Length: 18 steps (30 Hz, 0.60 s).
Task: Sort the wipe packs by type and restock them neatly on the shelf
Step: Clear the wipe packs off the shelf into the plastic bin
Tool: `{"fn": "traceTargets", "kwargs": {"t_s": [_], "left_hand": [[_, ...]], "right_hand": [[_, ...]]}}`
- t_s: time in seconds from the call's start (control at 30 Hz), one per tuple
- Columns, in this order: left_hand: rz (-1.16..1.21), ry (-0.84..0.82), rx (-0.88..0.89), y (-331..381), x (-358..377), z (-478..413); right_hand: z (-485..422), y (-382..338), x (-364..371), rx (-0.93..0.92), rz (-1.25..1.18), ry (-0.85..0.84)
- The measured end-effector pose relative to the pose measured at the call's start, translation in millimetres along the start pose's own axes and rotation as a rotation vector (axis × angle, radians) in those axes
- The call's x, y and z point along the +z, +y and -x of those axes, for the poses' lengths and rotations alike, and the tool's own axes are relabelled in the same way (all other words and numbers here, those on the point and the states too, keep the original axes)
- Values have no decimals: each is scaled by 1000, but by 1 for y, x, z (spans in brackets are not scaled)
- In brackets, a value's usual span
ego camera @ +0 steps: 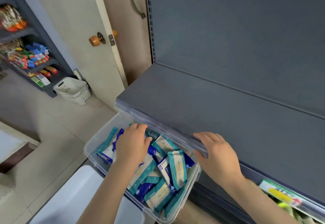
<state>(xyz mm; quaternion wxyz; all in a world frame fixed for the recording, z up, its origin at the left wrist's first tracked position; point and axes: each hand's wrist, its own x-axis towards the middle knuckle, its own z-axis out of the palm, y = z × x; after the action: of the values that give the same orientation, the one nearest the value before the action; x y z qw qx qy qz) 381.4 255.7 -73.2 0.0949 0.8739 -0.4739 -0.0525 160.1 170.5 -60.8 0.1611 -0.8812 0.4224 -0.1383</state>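
A clear plastic bin [91, 146] sits below the shelf's front edge, filled with several wipe packs of two kinds: teal-and-cream packs [176, 166] and dark blue-and-white packs [143, 187]. My left hand [132, 144] reaches down into the bin, palm down on the packs, fingers spread; whether it grips one is hidden under the palm. My right hand [218, 151] hovers over the front lip of the grey shelf [219, 118], fingers apart, holding nothing. The shelf top is bare.
A door [98, 39] with an orange knob stands left of the shelf unit. A white basket [73, 90] sits on the floor by a rack of snacks [26, 56]. A lower shelf with green goods [288, 204] shows at bottom right.
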Motion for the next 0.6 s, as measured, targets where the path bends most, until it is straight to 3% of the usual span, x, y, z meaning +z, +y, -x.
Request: {"fn": "traceTargets", "kwargs": {"t_s": [0.27,0.6], "left_hand": [[-101,-11,341,122,-11,-3],[5,-112,715,328,5,31]], "right_hand": [[35,80,-74,189,126,40],[126,218,-162,425,161,131]]}}
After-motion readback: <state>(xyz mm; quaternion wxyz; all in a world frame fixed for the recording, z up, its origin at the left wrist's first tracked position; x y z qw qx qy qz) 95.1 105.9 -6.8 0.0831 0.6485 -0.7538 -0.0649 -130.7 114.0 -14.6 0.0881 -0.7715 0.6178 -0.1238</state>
